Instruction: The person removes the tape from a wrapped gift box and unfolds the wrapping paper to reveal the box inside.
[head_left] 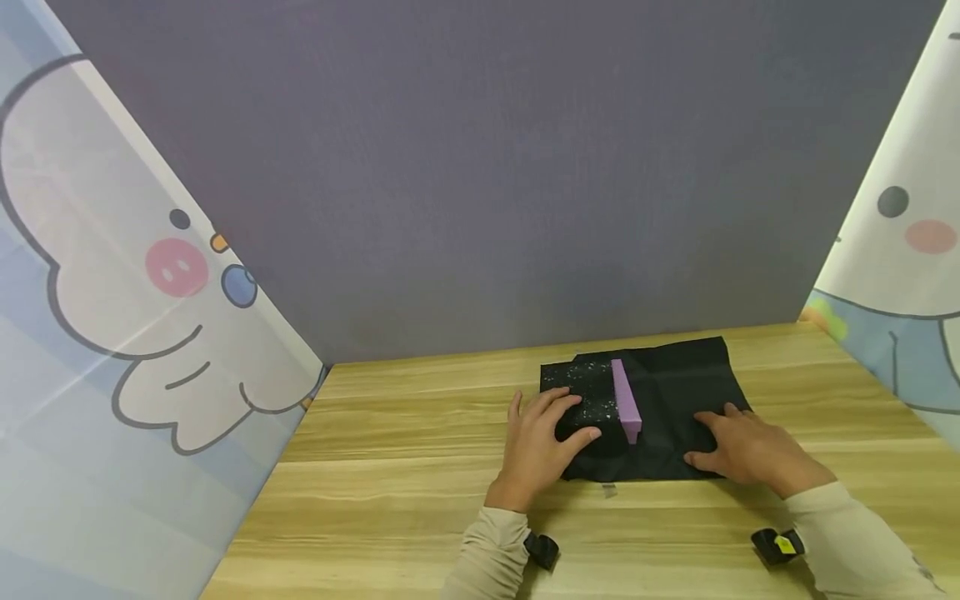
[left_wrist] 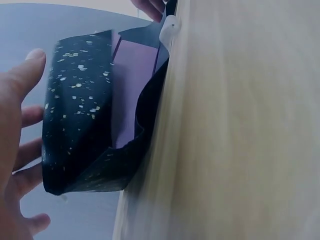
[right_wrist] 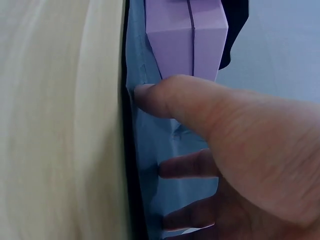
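A light purple box [head_left: 626,396] lies on a sheet of wrapping paper [head_left: 682,375], black with pale flecks on its outer face and plain dark inside. The sheet's left part is folded up over the box, so only the box's right part shows in the head view. My left hand [head_left: 536,442] rests on this folded part, thumb and fingers spread. On the flat right part of the sheet, my right hand [head_left: 750,450] touches the paper with its fingertips. The right wrist view shows the box [right_wrist: 185,45] with a seam along it, just beyond the right thumb.
The wooden table [head_left: 375,483] meets a grey wall [head_left: 487,183] behind the paper. Cartoon-printed panels [head_left: 112,275] stand at both sides. A small tape-like piece [head_left: 609,491] sits at the paper's near edge. Each wrist wears a black device [head_left: 542,550].
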